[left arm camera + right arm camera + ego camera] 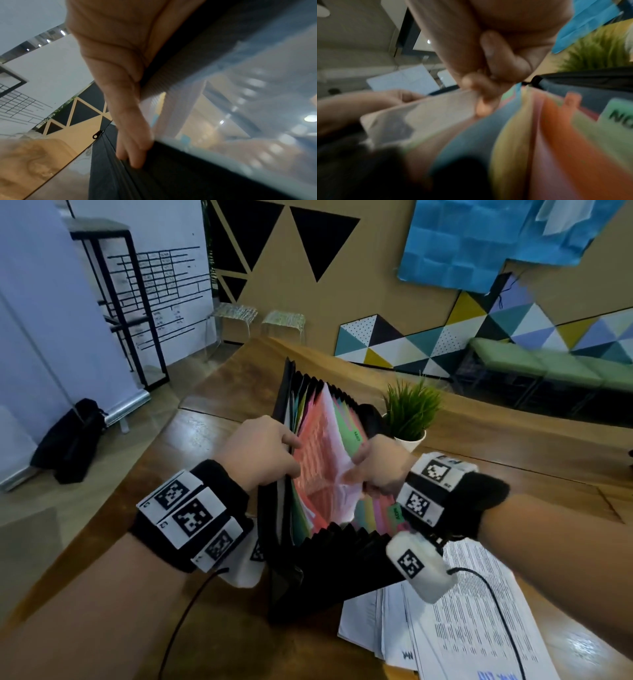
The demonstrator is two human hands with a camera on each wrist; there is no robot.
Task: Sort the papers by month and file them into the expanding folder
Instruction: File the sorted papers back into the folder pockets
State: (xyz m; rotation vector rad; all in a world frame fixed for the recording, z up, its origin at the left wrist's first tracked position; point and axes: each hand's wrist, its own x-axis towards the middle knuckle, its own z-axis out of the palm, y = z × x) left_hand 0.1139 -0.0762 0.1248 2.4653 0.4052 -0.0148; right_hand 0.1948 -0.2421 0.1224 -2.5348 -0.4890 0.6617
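The expanding folder stood fanned open on the table between both hands. A green divider tab read "NO", the rest cut off. The left hand gripped the folder's left wall; the right hand pinched a white paper over the pockets. More papers lay near right.

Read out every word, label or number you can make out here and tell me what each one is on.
"NO", cut off at the picture's edge: green divider tab in the expanding folder.
Two more green tabs carry short labels, too small to read.
Printed sheets on the table: dense text and blue lettering, too blurred.
Wrist bands: square coded markers, no words.
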